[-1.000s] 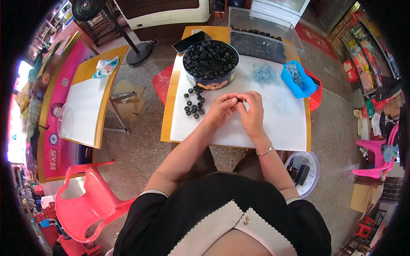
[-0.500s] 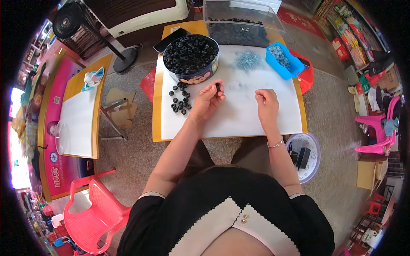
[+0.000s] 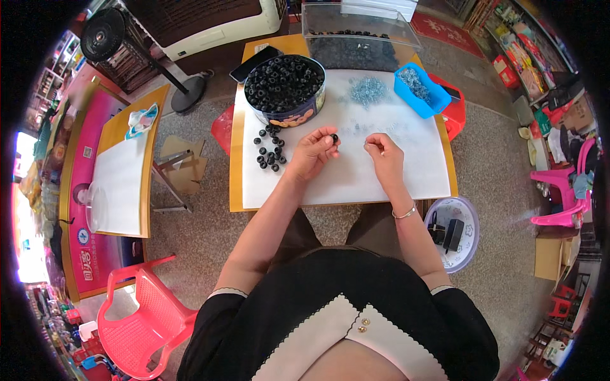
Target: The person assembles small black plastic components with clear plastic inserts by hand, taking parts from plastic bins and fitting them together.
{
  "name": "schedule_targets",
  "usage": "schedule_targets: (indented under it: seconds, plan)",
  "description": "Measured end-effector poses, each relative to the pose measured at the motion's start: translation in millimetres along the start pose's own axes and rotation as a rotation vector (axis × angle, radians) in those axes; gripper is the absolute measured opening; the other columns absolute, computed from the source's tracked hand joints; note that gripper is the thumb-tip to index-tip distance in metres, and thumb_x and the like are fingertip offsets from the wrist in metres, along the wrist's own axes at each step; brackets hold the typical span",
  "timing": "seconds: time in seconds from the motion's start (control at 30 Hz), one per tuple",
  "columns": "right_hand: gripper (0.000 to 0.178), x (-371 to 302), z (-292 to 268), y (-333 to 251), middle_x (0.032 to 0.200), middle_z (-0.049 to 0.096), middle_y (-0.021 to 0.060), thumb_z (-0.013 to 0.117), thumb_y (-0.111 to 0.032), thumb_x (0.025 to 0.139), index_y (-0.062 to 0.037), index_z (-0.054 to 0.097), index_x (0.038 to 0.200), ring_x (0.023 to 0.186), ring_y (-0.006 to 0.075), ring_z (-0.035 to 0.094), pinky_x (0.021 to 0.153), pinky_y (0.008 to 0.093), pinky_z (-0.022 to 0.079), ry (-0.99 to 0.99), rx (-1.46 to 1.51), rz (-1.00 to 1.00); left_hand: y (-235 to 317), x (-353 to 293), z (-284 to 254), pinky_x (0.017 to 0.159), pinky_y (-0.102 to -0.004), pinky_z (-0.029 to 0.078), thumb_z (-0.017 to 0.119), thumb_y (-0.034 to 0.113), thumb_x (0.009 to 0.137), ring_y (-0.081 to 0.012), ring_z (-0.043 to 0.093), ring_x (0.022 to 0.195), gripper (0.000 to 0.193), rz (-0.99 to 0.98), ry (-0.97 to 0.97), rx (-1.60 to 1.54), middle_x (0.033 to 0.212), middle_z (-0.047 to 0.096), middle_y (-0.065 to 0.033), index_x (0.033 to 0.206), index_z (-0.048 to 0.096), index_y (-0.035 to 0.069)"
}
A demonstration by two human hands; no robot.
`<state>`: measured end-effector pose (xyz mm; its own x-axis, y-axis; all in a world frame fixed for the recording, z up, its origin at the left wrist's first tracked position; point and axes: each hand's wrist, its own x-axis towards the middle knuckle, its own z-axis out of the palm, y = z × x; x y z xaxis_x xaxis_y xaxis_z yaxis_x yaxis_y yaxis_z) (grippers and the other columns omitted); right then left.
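My left hand (image 3: 311, 155) is over the white table top, its thumb and fingers closed on a small black ring-shaped piece (image 3: 334, 137). Just to its right, my right hand (image 3: 386, 160) is held in a pinch; whatever may be between those fingertips is too small to make out. Loose black pieces (image 3: 271, 156) lie left of my left hand. Behind them stands a round tin (image 3: 297, 119) heaped with more of the same. Tiny clear bits (image 3: 368, 91) are piled beyond my hands, with several scattered nearer.
A blue bin (image 3: 432, 110) of clear bits stands at the table's right edge, against a red stool (image 3: 455, 117). At the back are a transparent box (image 3: 356, 54) with black pieces and a phone (image 3: 255, 63). A white basin (image 3: 469, 244) is on the floor, right.
My right hand has moved left, closer to my left hand. The left hand, still gripping the black piece, has shifted slightly right and nearer to me.
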<state>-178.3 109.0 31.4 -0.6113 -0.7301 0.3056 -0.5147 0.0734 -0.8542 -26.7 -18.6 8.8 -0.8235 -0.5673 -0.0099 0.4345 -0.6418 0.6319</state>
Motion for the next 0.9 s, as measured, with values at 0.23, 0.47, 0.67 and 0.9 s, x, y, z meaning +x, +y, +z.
schedule_targets:
  seconds: [0.23,0.47,0.67,0.9]
  plan:
    - [0.011,-4,2,-53,0.080,0.064,0.0034,0.064,-0.005,0.078,-0.0009,0.062,0.088,0.070,0.0085,0.055,0.065,0.0230,0.045,-0.105,0.212,-0.040,-1,1,1,0.071,-0.0282,0.051,0.062,0.010,0.085,-0.0139,0.060,0.077,0.022,-0.035,-0.024,0.094,0.090,0.063,-0.0076,0.104,0.058,0.000]
    - [0.009,0,17,-51,0.078,0.060,0.0093,0.062,-0.004,0.077,-0.0027,0.062,0.086,0.070,0.0216,0.057,0.063,0.0304,0.046,-0.071,0.063,-0.189,-3,2,0,0.071,-0.0280,0.051,0.063,0.009,0.083,-0.0140,0.059,0.074,0.021,-0.029,-0.033,0.097,0.089,0.063,-0.0058,0.103,0.060,0.000]
    - [0.006,0,20,-56,0.077,0.059,0.0111,0.060,-0.004,0.076,-0.0037,0.059,0.082,0.075,0.0284,0.056,0.066,0.0383,0.045,-0.064,-0.123,-0.381,-3,-2,6,0.071,-0.0276,0.051,0.065,0.008,0.082,-0.0138,0.060,0.075,0.020,0.002,0.045,0.154,0.089,0.062,-0.0047,0.100,0.061,0.002]
    - [0.010,-1,15,-60,0.076,0.059,0.0107,0.060,-0.005,0.080,-0.0016,0.060,0.088,0.069,0.0221,0.056,0.064,0.0308,0.045,-0.108,-0.026,-0.241,-3,-2,9,0.069,-0.0264,0.050,0.065,0.009,0.082,-0.0140,0.060,0.073,0.018,0.009,0.058,0.198,0.089,0.062,-0.0039,0.099,0.061,0.002]
